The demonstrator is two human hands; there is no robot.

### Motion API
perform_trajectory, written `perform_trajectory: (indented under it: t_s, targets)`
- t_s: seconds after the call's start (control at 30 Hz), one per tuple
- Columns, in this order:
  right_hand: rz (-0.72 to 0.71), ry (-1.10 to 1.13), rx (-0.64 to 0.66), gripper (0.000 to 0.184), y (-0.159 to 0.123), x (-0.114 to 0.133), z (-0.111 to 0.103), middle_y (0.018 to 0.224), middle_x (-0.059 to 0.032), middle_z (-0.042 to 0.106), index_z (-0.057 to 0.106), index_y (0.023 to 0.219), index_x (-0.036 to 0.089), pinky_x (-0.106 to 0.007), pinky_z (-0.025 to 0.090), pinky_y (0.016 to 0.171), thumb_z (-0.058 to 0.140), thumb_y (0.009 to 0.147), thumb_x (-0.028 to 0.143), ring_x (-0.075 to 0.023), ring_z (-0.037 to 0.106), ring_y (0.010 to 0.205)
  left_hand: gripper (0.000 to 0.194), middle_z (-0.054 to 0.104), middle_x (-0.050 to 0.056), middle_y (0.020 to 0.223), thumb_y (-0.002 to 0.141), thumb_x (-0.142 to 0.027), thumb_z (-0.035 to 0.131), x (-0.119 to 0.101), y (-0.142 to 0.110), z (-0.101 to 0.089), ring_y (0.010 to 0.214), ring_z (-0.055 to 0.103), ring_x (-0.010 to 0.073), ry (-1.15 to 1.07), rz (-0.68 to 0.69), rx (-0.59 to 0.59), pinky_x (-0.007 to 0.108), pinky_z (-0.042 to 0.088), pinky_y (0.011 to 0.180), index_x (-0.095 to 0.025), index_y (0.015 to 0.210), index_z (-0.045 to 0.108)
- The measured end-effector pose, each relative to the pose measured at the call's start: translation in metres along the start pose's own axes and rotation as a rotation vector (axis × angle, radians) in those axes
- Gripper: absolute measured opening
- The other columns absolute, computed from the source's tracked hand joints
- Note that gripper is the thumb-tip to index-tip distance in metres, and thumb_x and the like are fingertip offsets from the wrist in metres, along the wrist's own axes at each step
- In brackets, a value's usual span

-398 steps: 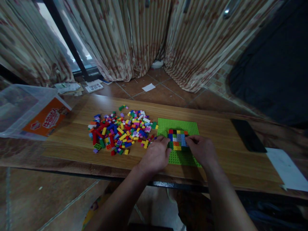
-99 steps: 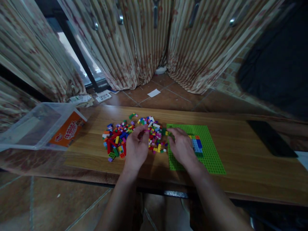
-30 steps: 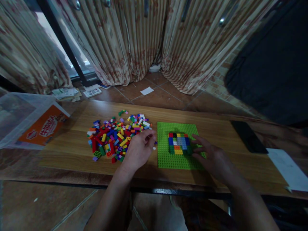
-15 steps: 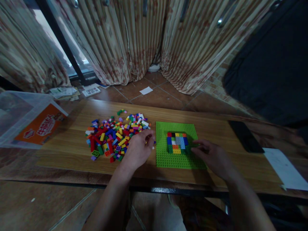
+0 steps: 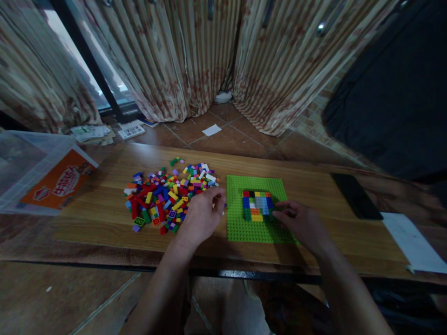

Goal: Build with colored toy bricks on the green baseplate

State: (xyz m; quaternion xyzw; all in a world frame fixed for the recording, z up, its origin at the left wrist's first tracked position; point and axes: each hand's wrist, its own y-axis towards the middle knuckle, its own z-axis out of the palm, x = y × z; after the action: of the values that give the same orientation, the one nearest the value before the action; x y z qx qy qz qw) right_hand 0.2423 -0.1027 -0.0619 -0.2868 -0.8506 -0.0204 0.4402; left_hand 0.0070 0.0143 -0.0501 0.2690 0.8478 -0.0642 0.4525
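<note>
On the green baseplate sits a low, roughly square build of toy bricks, with red, black, yellow, blue, white, orange, green and light blue pieces. My right hand is at the build's right edge, thumb and forefinger close together; whatever is between them is hidden or too small to name. My left hand hovers between the brick pile and the baseplate's left edge. Its fingers are curled toward the thumb, and their contents cannot be made out.
A clear plastic box with an orange label stands at the table's left end. At the right lie a black phone and a white paper sheet. The wooden table has its near edge in front of my body; curtains hang beyond.
My right hand has moved a little left, bringing its fingertips to the right edge of the build. My left hand has stayed almost still.
</note>
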Motion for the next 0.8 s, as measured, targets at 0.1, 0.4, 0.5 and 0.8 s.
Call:
perform_trajectory:
  t_s: [0.1, 0.4, 0.5, 0.8]
  targets:
    - [0.028, 0.043, -0.001, 0.026, 0.001, 0.001, 0.000, 0.060, 0.0009, 0.066, 0.065, 0.090, 0.018, -0.027, 0.046, 0.051, 0.068, 0.072, 0.036, -0.0149, 0.060, 0.051, 0.019, 0.070, 0.002, 0.079, 0.090, -0.021, 0.049, 0.000, 0.000, 0.000, 0.069, 0.064, 0.0142, 0.015, 0.011, 0.024, 0.025, 0.047, 0.063, -0.018, 0.095, 0.067]
    - [0.118, 0.177, -0.009, 0.027, 0.004, 0.002, 0.002, 0.058, -0.0010, 0.066, 0.069, 0.079, 0.016, -0.027, 0.048, 0.049, 0.074, 0.063, 0.037, -0.0132, 0.058, 0.049, 0.018, 0.070, 0.003, 0.080, 0.089, -0.019, 0.049, -0.003, 0.000, 0.001, 0.072, 0.065, 0.0153, 0.022, 0.004, 0.031, 0.024, 0.047, 0.064, -0.018, 0.093, 0.067]
    - [0.135, 0.181, -0.015, 0.025, 0.006, 0.003, 0.003, 0.055, -0.0003, 0.065, 0.070, 0.076, 0.016, -0.026, 0.047, 0.047, 0.074, 0.062, 0.037, -0.0130, 0.057, 0.047, 0.018, 0.070, 0.004, 0.083, 0.089, -0.019, 0.049, -0.005, -0.001, 0.002, 0.074, 0.065, 0.0158, 0.023, 0.004, 0.043, 0.024, 0.047, 0.065, -0.018, 0.093, 0.066]
    - [0.132, 0.147, -0.017, 0.022, 0.005, 0.005, 0.005, 0.053, 0.0006, 0.064, 0.070, 0.075, 0.017, -0.024, 0.046, 0.044, 0.074, 0.065, 0.037, -0.0127, 0.057, 0.046, 0.022, 0.071, 0.006, 0.088, 0.089, -0.017, 0.049, -0.014, -0.006, 0.015, 0.074, 0.065, 0.0166, 0.078, 0.027, 0.121, 0.026, 0.048, 0.067, -0.017, 0.101, 0.067]
